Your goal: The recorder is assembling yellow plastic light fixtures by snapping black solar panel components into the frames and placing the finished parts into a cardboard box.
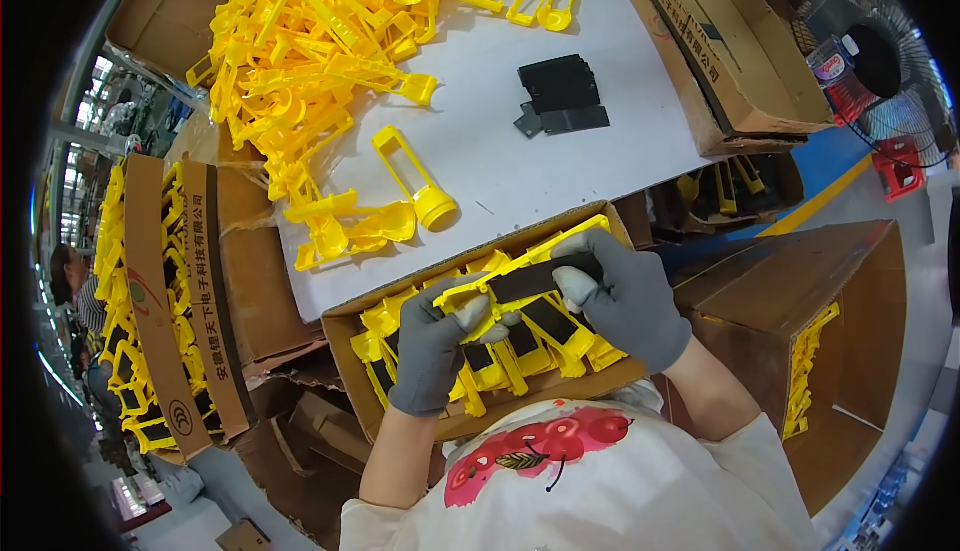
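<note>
Both my hands wear grey gloves and are closed on one yellow plastic frame (472,291), held tilted above an open cardboard box. My left hand (430,346) grips its rounded end. At the other end my right hand (628,296) holds the frame together with a black strip (535,279) lying along it; whether the strip is fixed there I cannot tell. Below, the cardboard box (345,336) holds several yellow frames with black strips in them. On the white table (490,176) a stack of black strips (560,86) lies beyond my hands.
A large heap of yellow frames (320,61) covers the table's left part, with one loose frame (415,179) nearer me. Cardboard boxes stand at the left (225,301), right (790,301) and far right (760,61). A fan (880,61) and a red stool (898,166) are beyond.
</note>
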Demonstrator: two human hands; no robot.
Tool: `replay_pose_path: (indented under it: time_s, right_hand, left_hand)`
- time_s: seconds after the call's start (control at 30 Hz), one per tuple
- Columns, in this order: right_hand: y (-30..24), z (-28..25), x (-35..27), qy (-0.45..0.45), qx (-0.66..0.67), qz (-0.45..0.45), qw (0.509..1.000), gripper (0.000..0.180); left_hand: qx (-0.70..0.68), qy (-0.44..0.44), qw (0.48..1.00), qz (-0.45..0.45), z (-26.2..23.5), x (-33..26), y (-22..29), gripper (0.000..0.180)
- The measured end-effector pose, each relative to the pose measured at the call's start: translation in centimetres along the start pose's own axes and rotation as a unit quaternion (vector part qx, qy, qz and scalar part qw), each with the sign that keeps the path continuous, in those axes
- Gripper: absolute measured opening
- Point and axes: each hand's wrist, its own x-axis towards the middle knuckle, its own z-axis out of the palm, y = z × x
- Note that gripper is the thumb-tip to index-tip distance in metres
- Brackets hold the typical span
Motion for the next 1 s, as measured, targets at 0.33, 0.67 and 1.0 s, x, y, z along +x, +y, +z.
replay_pose_path:
  time_s: [0.33,0.67,1.0]
  right_hand:
    - [0.1,0.2,0.0,-0.001,-0.124,-0.061,0.990,0.018]
    - [0.4,-1.3,0.6,0.130,-0.197,-0.117,0.965,0.062]
    - [3.0,2.1,-2.5,-0.046,-0.060,0.052,0.996,0.024]
  left_hand:
    - [0.035,0.035,0.999,0.001,1.8,-0.7,0.3,0.028]
    - [0.076,0.052,0.995,0.031,1.0,-1.2,0.0,0.023]
    - [0.112,0.037,0.993,-0.011,-1.0,-2.7,-0.8,0.021]
